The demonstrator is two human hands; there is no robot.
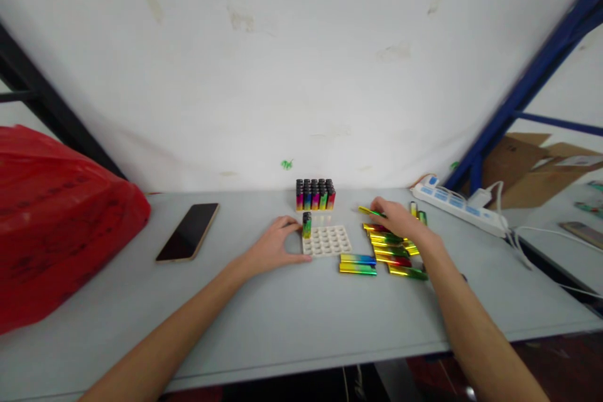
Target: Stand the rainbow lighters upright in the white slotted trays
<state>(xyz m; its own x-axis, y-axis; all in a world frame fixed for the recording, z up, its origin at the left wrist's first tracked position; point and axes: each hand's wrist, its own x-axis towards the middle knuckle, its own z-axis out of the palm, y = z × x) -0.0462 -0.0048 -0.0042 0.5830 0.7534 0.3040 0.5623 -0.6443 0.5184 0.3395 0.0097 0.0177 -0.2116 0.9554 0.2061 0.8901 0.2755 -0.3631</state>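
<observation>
Your head view, angled forward and down
From above your desk's 6 o'clock edge, it faces the nearby wall at 12.

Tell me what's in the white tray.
At least one green lighter stands upright at the white tray's back-left corner; open wells show elsewhere. Whatever sits directly beneath that lighter is covered.

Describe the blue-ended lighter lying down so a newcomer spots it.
Start at the white tray beside the left hand. Off its near right corner, take the farther lighter of a side-by-side pair: yellow left, blue right. The nearer lighter ends in green instead.
</observation>
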